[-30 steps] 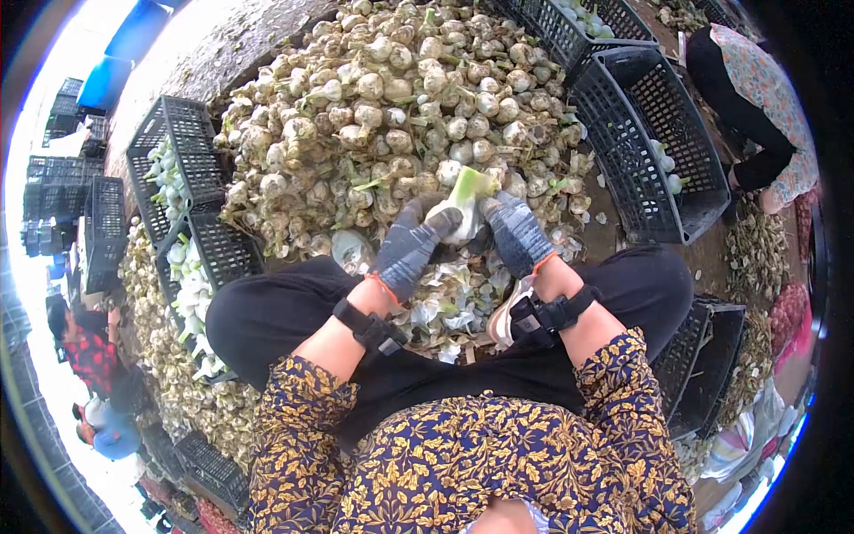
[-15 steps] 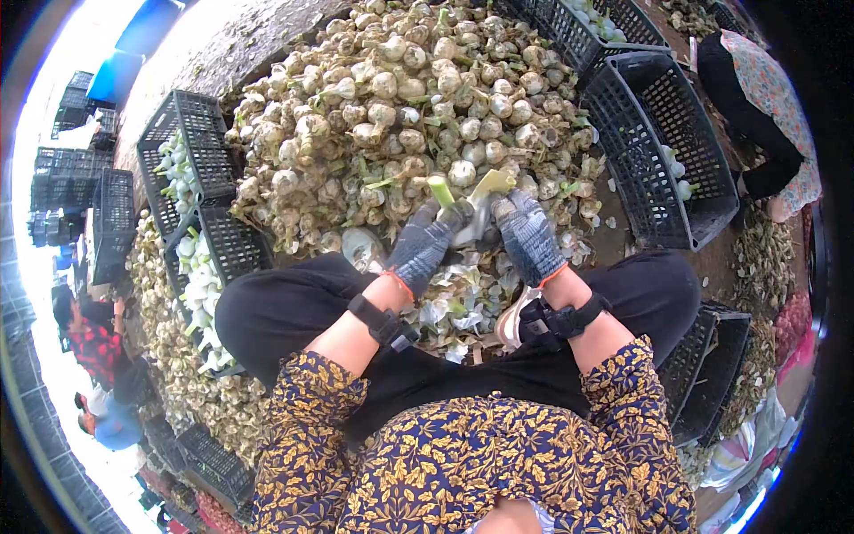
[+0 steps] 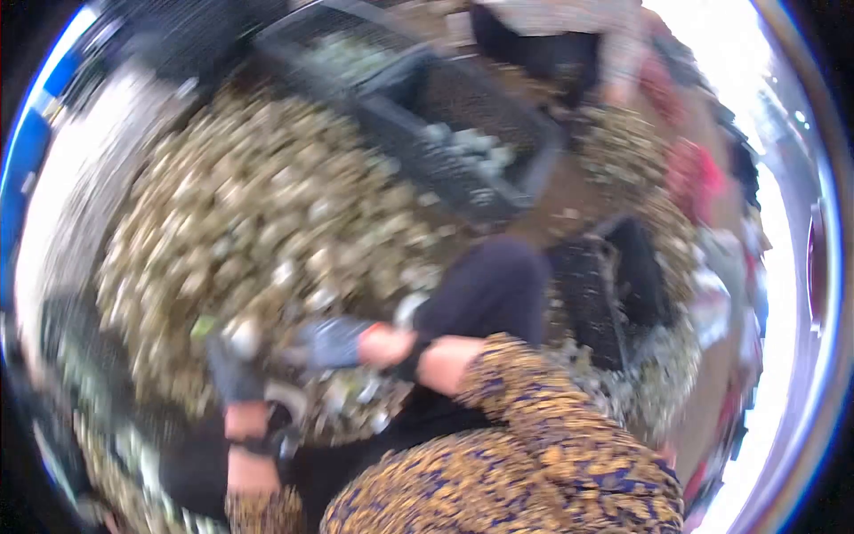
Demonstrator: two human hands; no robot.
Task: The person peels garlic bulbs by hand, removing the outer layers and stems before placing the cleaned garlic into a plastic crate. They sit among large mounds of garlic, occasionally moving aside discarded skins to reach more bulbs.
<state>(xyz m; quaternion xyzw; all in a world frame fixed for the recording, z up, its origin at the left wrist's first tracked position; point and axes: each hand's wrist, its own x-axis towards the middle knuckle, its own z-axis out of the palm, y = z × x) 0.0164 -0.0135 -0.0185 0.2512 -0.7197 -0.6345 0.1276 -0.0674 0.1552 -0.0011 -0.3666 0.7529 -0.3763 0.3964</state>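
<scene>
The view is strongly smeared by motion. My left hand (image 3: pixel 233 369), in a grey glove, is at the lower left beside the garlic heap (image 3: pixel 258 205). A pale garlic bulb (image 3: pixel 243 338) shows at its fingertips, with a green stem end (image 3: pixel 204 327) beside it; the hand appears closed around this garlic. To its right, my right hand (image 3: pixel 329 344), gloved in grey with an orange cuff, points left toward the bulb. Its fingers are too blurred to read, and what they hold, if anything, cannot be made out. Loose peelings (image 3: pixel 351 396) lie below the hands.
A black crate (image 3: pixel 525 191) with white bulbs stands beyond the heap, near another filled crate (image 3: pixel 307 27). More dark crates (image 3: pixel 583 303) stand to the right of my knee (image 3: pixel 489 285). Another person (image 3: pixel 534 40) is at the top. Pink sacks (image 3: pixel 694 173) lie far right.
My view has swung to the right, so the heap and hands now appear further left and the right-side crates nearer the middle. The green stem no longer stands upright above my left hand.
</scene>
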